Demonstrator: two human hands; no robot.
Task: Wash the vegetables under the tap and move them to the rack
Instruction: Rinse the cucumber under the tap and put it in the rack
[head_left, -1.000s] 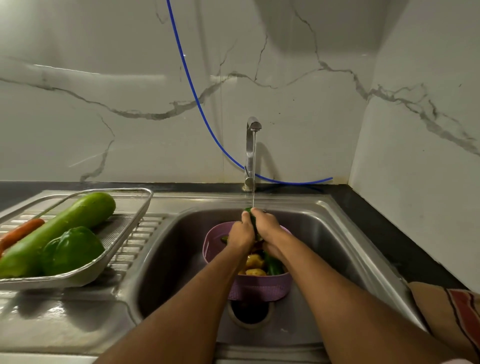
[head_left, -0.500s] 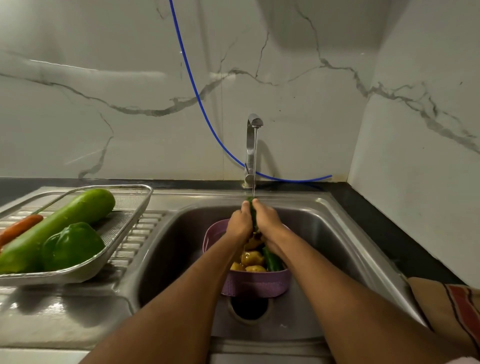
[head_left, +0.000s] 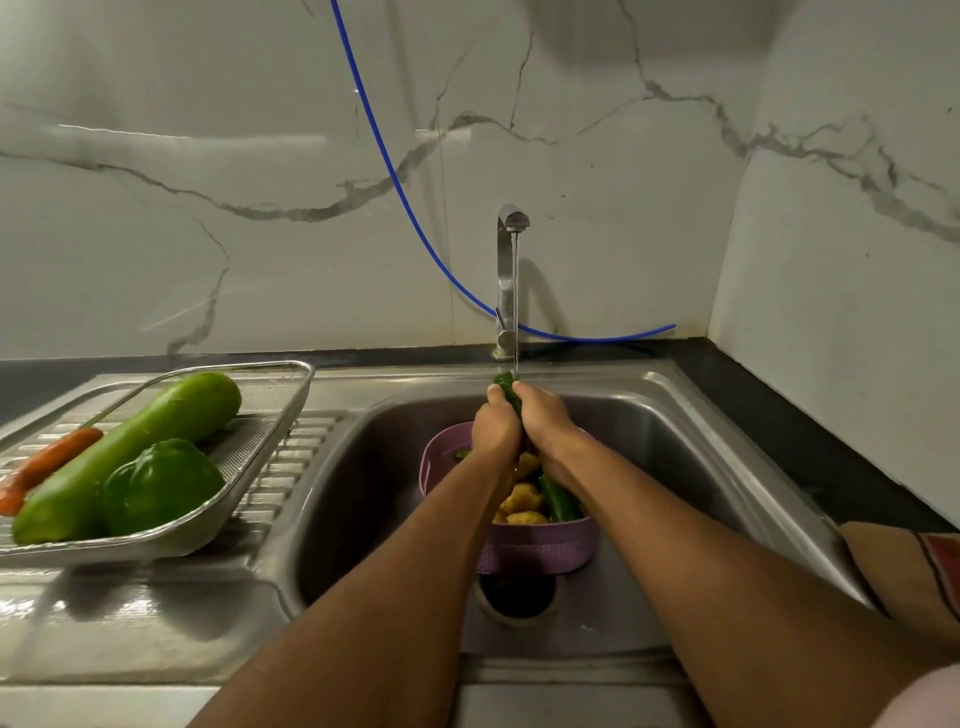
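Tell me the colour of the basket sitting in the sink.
Purple, a pale lilac; the basket shows in the head view, holding yellowish and green vegetables.

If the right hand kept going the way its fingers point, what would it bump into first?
Probably the base of the upright steel tap. The right hand, gripping a dark green vegetable, points up and away toward the marble wall. Depth is unclear, so it might pass beside the tap and meet the wall.

White marble-look wall panels (head_left: 208, 156) with grey veining meet at corner on right. Black countertop (head_left: 779, 415) runs along wall base. Blue hose (head_left: 384, 150) hangs down wall. Striped cloth (head_left: 914, 566) lies at right edge. Dim light, soft glare on panels.
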